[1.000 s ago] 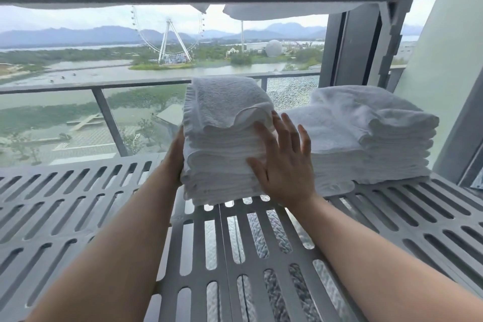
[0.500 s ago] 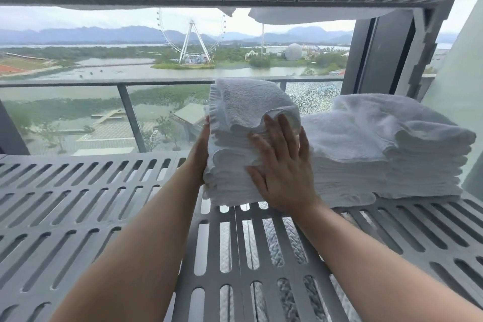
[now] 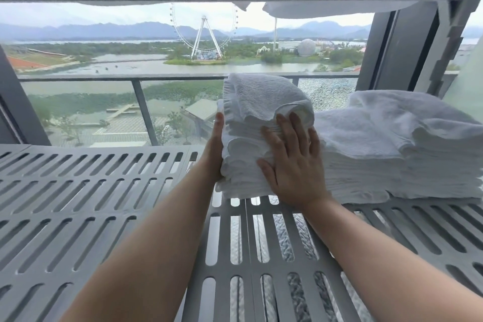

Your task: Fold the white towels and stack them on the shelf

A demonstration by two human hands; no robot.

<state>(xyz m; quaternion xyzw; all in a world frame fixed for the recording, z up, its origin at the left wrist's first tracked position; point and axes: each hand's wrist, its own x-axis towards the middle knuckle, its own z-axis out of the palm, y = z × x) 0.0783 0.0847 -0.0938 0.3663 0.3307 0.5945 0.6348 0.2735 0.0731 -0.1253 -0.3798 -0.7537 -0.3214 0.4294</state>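
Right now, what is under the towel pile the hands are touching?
The towel pile sits on the grey slotted shelf. The left hand and right hand lie flat against it. The shelf right beneath the pile is covered, so nothing more can be seen there.

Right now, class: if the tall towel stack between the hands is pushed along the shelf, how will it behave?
The towel stack is soft, layered cloth, so it probably shears rather than slides whole. It is taller than wide, so it may lean; the left hand and right hand flat against it suggest that.
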